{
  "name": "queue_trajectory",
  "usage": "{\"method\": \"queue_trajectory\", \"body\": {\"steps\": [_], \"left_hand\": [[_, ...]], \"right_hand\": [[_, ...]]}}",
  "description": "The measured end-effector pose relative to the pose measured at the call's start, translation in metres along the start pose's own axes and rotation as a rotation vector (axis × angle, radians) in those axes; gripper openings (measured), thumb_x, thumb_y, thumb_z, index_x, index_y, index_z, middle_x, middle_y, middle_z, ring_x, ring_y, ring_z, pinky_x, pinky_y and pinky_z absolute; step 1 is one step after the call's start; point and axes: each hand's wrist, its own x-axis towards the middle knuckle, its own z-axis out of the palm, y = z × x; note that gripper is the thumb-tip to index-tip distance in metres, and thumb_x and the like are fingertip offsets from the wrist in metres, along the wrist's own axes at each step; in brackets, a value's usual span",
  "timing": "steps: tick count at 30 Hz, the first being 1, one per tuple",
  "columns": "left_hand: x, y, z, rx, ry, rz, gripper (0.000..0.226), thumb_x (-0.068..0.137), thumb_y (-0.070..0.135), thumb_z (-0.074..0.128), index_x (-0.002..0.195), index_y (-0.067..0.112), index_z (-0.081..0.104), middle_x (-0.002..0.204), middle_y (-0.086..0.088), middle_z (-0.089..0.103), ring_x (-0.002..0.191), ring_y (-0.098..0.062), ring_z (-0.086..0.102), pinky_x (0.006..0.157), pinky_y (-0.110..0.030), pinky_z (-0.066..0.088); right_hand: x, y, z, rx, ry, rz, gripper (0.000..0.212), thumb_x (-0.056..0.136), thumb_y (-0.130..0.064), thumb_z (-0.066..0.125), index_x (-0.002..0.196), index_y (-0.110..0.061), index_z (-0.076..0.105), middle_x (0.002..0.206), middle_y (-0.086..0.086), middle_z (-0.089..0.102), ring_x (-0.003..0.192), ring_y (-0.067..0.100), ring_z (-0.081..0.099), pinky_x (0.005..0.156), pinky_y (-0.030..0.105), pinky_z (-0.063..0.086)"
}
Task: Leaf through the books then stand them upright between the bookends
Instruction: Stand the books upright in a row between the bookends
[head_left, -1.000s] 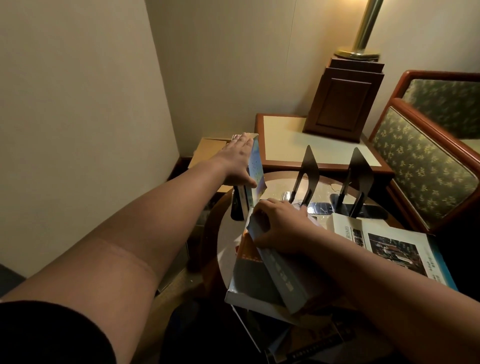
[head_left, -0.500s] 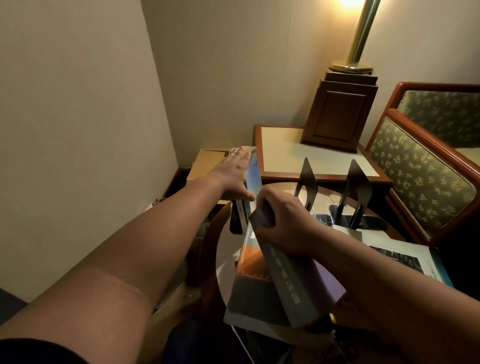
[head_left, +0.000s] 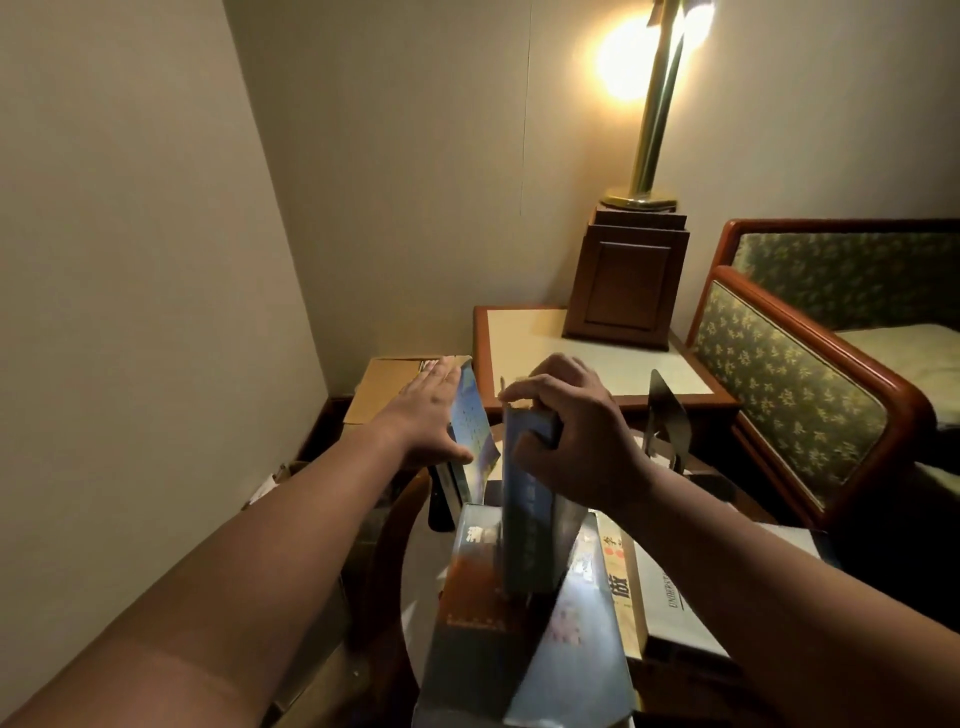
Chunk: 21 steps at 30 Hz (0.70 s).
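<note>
Grey book (head_left: 527, 525) gripped at its top by right hand (head_left: 576, 431); blue book (head_left: 474, 431) pressed by flat-fingered left hand (head_left: 423, 415); white book (head_left: 670, 603) lettered "UNDERST".

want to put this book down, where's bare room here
Free: the side table top, left of the lamp base. The slot between the upright book and the bookend is mostly hidden by the right hand. Crowded: the near book pile.

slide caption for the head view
Left hand braces an upright book while right hand grips a grey book on end
</note>
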Motion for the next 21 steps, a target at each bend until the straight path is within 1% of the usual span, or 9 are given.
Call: {"method": "queue_trajectory", "body": {"steps": [2, 5, 7, 9, 12, 14, 16, 18, 21], "left_hand": [[-0.001, -0.001, 0.0, 0.005, -0.014, -0.01, 0.125, 0.072, 0.06, 0.072, 0.154, 0.017, -0.011, 0.161, -0.003, -0.017, 0.147, -0.021, -0.017, 0.121, -0.041, 0.0], [-0.002, 0.0, 0.0, 0.005, -0.01, -0.011, 0.124, 0.072, 0.06, 0.072, 0.154, 0.017, -0.011, 0.161, -0.002, -0.018, 0.147, -0.021, -0.017, 0.121, -0.042, 0.0], [-0.002, 0.002, 0.0, -0.005, 0.002, -0.009, 0.123, 0.073, 0.058, 0.073, 0.154, 0.017, -0.011, 0.161, -0.002, -0.018, 0.147, -0.021, -0.017, 0.118, -0.039, -0.004], [-0.001, 0.003, 0.0, -0.008, 0.004, -0.014, 0.124, 0.073, 0.058, 0.073, 0.154, 0.017, -0.011, 0.161, -0.002, -0.018, 0.147, -0.021, -0.018, 0.114, -0.034, -0.007], [0.002, 0.0, 0.001, 0.002, -0.005, -0.024, 0.126, 0.071, 0.061, 0.073, 0.154, 0.017, -0.011, 0.161, -0.003, -0.017, 0.147, -0.021, -0.018, 0.115, -0.034, -0.006], [0.002, -0.001, 0.002, -0.001, -0.008, -0.026, 0.127, 0.07, 0.063, 0.073, 0.154, 0.017, -0.011, 0.161, -0.002, -0.017, 0.147, -0.021, -0.018, 0.115, -0.034, -0.006], [0.001, 0.0, 0.002, -0.008, 0.0, -0.027, 0.127, 0.07, 0.063, 0.073, 0.154, 0.019, -0.012, 0.161, -0.001, -0.018, 0.147, -0.021, -0.018, 0.113, -0.034, -0.008], [0.0, 0.0, 0.002, -0.004, 0.01, -0.026, 0.127, 0.07, 0.064, 0.073, 0.154, 0.019, -0.011, 0.161, -0.001, -0.017, 0.147, -0.02, -0.018, 0.112, -0.033, -0.008], [0.001, 0.0, 0.002, 0.008, 0.015, -0.02, 0.126, 0.071, 0.061, 0.073, 0.154, 0.017, -0.012, 0.161, -0.002, -0.017, 0.147, -0.021, -0.018, 0.114, -0.033, -0.007]], "right_hand": [[-0.01, -0.001, 0.005, 0.042, 0.001, 0.015, 0.027, 0.081, -0.027, 0.059, 0.093, -0.007, 0.074, 0.087, 0.002, 0.057, 0.082, 0.017, 0.05, 0.064, 0.028, 0.044], [-0.015, -0.002, -0.003, 0.124, 0.008, 0.103, 0.027, 0.084, -0.026, 0.056, 0.092, -0.008, 0.075, 0.087, -0.001, 0.056, 0.079, 0.013, 0.052, 0.062, 0.014, 0.041], [-0.017, -0.002, -0.008, 0.115, -0.014, 0.11, 0.027, 0.085, -0.028, 0.056, 0.093, -0.009, 0.074, 0.09, -0.001, 0.056, 0.083, 0.012, 0.053, 0.064, 0.011, 0.042], [-0.02, -0.003, -0.008, 0.093, -0.051, 0.122, 0.026, 0.085, -0.032, 0.061, 0.095, -0.012, 0.073, 0.096, -0.001, 0.056, 0.089, 0.014, 0.052, 0.069, 0.017, 0.046], [-0.028, -0.006, -0.003, -0.006, -0.083, 0.167, 0.037, 0.082, -0.05, 0.066, 0.102, -0.019, 0.067, 0.108, -0.001, 0.054, 0.1, 0.011, 0.046, 0.081, 0.035, 0.05], [-0.028, -0.011, -0.001, -0.041, -0.095, 0.186, 0.046, 0.079, -0.06, 0.066, 0.105, -0.023, 0.062, 0.118, 0.001, 0.053, 0.106, 0.012, 0.044, 0.083, 0.037, 0.05], [-0.025, -0.018, -0.001, -0.014, -0.125, 0.232, 0.05, 0.077, -0.063, 0.067, 0.109, -0.025, 0.058, 0.13, 0.005, 0.05, 0.115, 0.017, 0.045, 0.083, 0.031, 0.05], [-0.022, -0.023, 0.0, 0.015, -0.127, 0.277, 0.048, 0.078, -0.056, 0.073, 0.11, -0.024, 0.057, 0.135, 0.005, 0.05, 0.118, 0.018, 0.047, 0.081, 0.022, 0.048], [-0.022, -0.024, 0.003, 0.001, -0.101, 0.306, 0.042, 0.08, -0.029, 0.079, 0.112, -0.017, 0.054, 0.135, 0.01, 0.05, 0.123, 0.025, 0.05, 0.071, 0.006, 0.044]]}}
